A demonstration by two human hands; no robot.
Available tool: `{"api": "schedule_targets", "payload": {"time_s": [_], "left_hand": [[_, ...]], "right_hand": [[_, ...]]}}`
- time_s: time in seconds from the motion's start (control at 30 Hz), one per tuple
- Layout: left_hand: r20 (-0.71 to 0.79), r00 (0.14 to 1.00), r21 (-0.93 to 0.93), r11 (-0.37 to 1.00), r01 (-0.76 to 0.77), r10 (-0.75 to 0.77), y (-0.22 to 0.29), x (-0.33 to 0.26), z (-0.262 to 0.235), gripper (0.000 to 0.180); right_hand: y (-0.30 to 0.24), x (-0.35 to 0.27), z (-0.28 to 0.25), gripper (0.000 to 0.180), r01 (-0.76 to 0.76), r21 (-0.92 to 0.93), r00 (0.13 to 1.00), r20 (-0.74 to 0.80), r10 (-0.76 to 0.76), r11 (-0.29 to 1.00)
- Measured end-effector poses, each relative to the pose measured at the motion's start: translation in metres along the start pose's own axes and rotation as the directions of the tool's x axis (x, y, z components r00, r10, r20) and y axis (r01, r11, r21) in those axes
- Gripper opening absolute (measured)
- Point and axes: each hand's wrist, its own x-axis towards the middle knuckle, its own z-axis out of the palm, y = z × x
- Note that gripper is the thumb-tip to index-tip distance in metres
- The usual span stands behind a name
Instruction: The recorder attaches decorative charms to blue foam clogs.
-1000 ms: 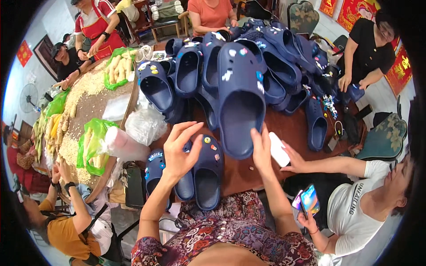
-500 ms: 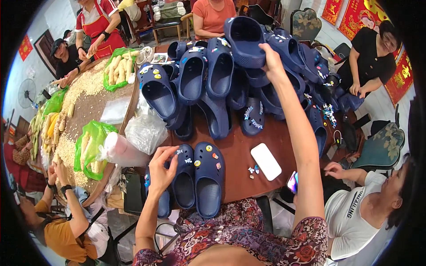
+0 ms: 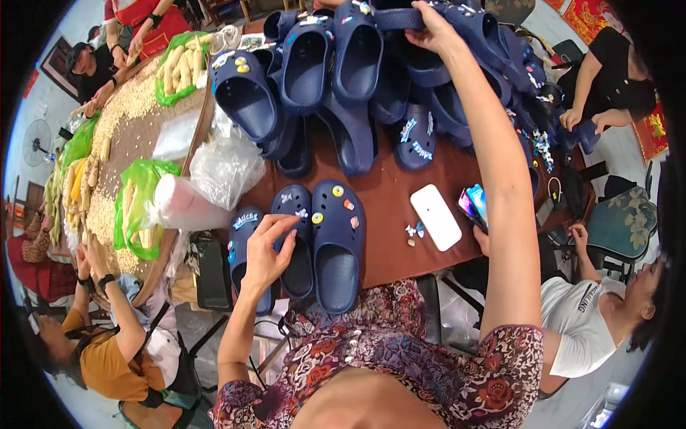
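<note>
My right hand (image 3: 433, 30) reaches to the far pile and grips a navy clog (image 3: 394, 19) by its edge, thumb below and fingers over. My left hand (image 3: 269, 252) hovers over the near clogs, its fingers bent and apart from the thumb, with nothing visible between them. Just past its fingertips is a middle clog (image 3: 296, 270) with small pale charms on its toe. To the right of that lies another navy clog (image 3: 337, 250) bearing several colourful charms. A third clog (image 3: 246, 223) with a lettered charm is partly behind my left hand.
Many decorated clogs (image 3: 307, 64) are heaped at the back of the brown table (image 3: 386, 236). A white phone-like slab (image 3: 436, 217) lies beside loose charms (image 3: 414, 230). Plastic bags (image 3: 227, 171) and a tray of corn kernels (image 3: 143, 107) are at left. People sit and stand around.
My right hand's clog has gone from raised above the heap to lower and farther back on it. My left hand's thumb and fingers have parted a little. The view has tilted nearer.
</note>
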Motion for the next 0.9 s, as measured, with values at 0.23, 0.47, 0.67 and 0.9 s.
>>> {"api": "schedule_targets", "payload": {"time_s": [0.23, 0.47, 0.67, 0.9], "left_hand": [[-0.011, 0.996, 0.018, 0.996, 0.09, -0.09, -0.005, -0.016, -0.013, 0.024], [-0.003, 0.993, -0.031, 0.992, 0.121, -0.121, -0.008, -0.029, -0.021, 0.025], [-0.044, 0.992, 0.034, 0.992, 0.122, -0.121, -0.007, -0.03, -0.036, 0.026], [-0.246, 0.943, 0.07, 0.967, 0.246, -0.222, -0.026, -0.053, -0.061, 0.024]], "right_hand": [[-0.019, -0.016, 0.02, 0.041, -0.049, -0.167, 0.998, -0.057, 0.04, 0.985], [-0.023, -0.005, -0.001, 0.056, -0.015, -0.236, 0.995, -0.096, -0.008, 0.972], [-0.011, -0.039, 0.003, 0.078, 0.055, -0.491, 0.642, -0.649, -0.408, 0.869], [0.097, -0.273, 0.022, 0.015, 0.716, -0.133, 0.697, 0.198, -0.689, 0.686]]}}
